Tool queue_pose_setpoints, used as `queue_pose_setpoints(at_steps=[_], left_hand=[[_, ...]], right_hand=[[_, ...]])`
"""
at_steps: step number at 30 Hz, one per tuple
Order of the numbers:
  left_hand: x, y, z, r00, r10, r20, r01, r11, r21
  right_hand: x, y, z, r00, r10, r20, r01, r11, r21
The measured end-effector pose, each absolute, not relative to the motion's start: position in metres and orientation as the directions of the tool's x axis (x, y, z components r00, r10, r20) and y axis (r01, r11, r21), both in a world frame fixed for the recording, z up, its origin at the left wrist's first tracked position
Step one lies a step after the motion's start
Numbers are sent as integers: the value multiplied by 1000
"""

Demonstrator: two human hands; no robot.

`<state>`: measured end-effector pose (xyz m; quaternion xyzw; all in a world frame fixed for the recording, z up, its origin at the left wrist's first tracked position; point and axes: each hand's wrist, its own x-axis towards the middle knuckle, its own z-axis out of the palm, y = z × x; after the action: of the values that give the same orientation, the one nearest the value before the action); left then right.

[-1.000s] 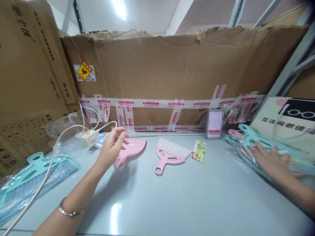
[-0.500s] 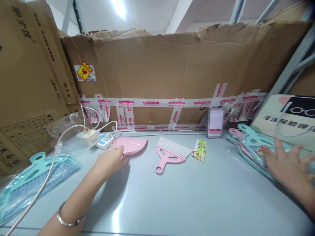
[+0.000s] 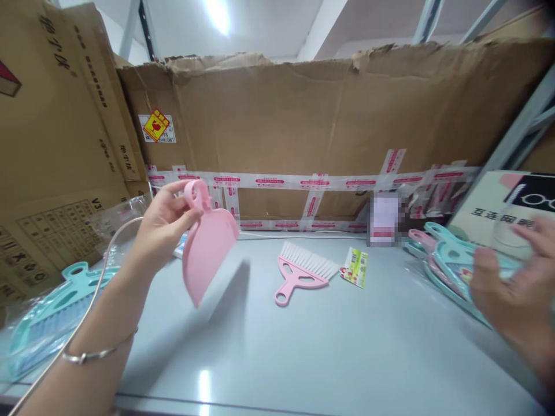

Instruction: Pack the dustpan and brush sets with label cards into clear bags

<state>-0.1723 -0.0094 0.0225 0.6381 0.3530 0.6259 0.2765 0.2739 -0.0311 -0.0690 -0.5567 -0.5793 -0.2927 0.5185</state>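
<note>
A pink dustpan (image 3: 208, 248) hangs above the table, its handle pinched in my left hand (image 3: 167, 222) and its pan pointing down. My right hand (image 3: 515, 283) is at the far right, fingers apart and somewhat blurred, holding nothing. It is nearest a pile of wrapped teal and pink dustpan-and-brush sets (image 3: 459, 260), partly covering them; I cannot tell if it touches them. A pink hand brush (image 3: 299, 274) with white bristles lies mid-table, handle toward me. Beside its bristles is a green and yellow label card (image 3: 354, 267).
A wrapped teal dustpan-and-brush set (image 3: 65, 312) lies at the left, with a white cable (image 3: 104, 260) running across it. Large cardboard boxes (image 3: 269, 115) wall the back and left. A phone-like item (image 3: 384, 218) leans at the back; a printed box (image 3: 494, 214) stands right.
My left hand has taken hold of the pink dustpan, lifted it off the table and tipped it downward. My right hand has raised and turned beside the wrapped pile.
</note>
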Motion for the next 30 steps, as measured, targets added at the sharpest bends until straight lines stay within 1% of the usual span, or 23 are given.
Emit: queue_pose_setpoints(at_steps=[1,2,3,4,6,7,8,9,11,13,15,17,19,20,22,24,25,26,27,29,30], left_hand=[[-167,-8,29,26,812,582,35,-583,812],[-160,-7,35,84,825,559,-20,-559,829],[-153,-6,40,127,836,534,-64,-530,846],[-143,-4,46,156,846,509,-98,-500,861],[-124,0,54,166,863,478,-147,-457,877],[-114,3,56,158,866,474,-164,-450,878],[-105,7,57,151,865,479,-179,-453,874],[-98,11,57,156,859,487,-188,-458,869],[-90,20,53,190,841,507,-198,-473,858],[-89,26,43,238,826,511,-207,-471,857],[-94,28,26,297,837,461,-195,-419,887],[-101,24,4,342,872,350,-136,-323,937],[-106,17,-20,315,915,250,-71,-240,968],[-107,14,-31,267,937,224,-59,-216,974],[-110,11,-46,149,970,191,-59,-184,981],[-114,11,-51,43,982,182,-56,-180,982],[-116,12,-50,-3,981,192,-50,-192,980],[-119,14,-48,-47,978,205,-44,-207,977],[-122,15,-45,-90,972,218,-39,-222,974],[-127,17,-40,-163,959,231,-33,-239,970],[-128,18,-38,-187,954,234,-29,-243,970]], right_hand=[[260,-27,-63,124,340,932,929,290,-230],[245,-23,-56,85,384,919,895,376,-240],[227,-19,-51,36,464,885,841,464,-278],[209,-15,-45,-5,556,831,768,535,-354],[172,-6,-38,-100,723,683,534,619,-577],[156,-3,-35,-162,780,604,390,613,-687],[142,0,-34,-217,820,530,266,572,-776],[130,3,-34,-263,849,459,178,510,-841],[117,4,-37,-275,896,348,102,387,-917],[113,3,-44,-193,934,300,79,319,-944],[113,-1,-54,-72,952,296,67,301,-951],[111,-4,-64,32,962,271,56,269,-961],[107,-7,-72,55,980,192,25,191,-981],[105,-8,-74,28,988,151,8,151,-988],[104,-8,-76,-114,988,108,12,110,-994],[111,-5,-74,-288,948,136,98,170,-981],[116,-3,-72,-348,925,155,182,228,-956],[122,-1,-71,-388,907,164,297,292,-909],[129,2,-69,-411,896,167,431,352,-831],[139,6,-69,-444,884,148,664,435,-609],[141,8,-71,-462,877,128,734,460,-500]])
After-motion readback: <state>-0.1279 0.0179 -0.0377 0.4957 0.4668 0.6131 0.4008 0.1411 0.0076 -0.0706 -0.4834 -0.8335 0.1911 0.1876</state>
